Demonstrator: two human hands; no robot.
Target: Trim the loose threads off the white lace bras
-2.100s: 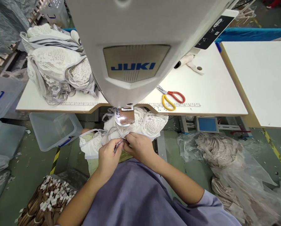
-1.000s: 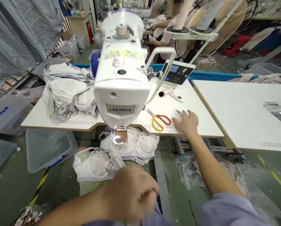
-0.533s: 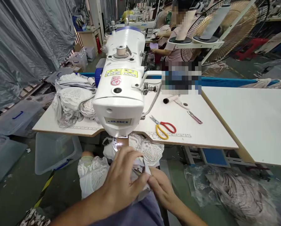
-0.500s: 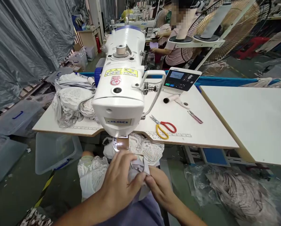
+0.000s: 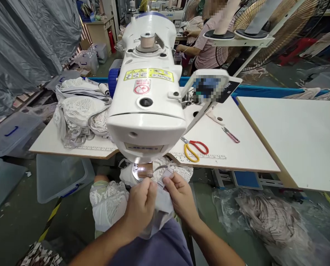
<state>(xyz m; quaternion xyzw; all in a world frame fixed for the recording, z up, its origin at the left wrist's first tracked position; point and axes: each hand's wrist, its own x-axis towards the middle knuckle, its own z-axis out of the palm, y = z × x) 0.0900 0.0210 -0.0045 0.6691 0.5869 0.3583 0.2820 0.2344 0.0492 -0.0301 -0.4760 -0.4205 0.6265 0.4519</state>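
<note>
One lace pile [image 5: 79,111] sat at the tabletop's [image 5: 237,159] left, probably stacked within reach. Below the machine [image 5: 147,103], the left hand [image 5: 141,201] pinched the white garment [image 5: 165,205] over the lap. The right hand [image 5: 181,194] pinched its strap [image 5: 165,173] just beside, seemingly to keep it taut. Scissors [image 5: 194,147] lay rightward, handy but apart.

we read "juki" in blue on a far machine [image 5: 177,14]. the near machine [image 5: 145,107] has a front plate [image 5: 144,147] with blue letters, too slanted to read. on top sit a yellow label [image 5: 148,74] and a red prohibition sticker [image 5: 142,87], print too small for us. a printed ruler [image 5: 200,156] runs along the table's [image 5: 250,147] near edge, numbers illegible.
</note>
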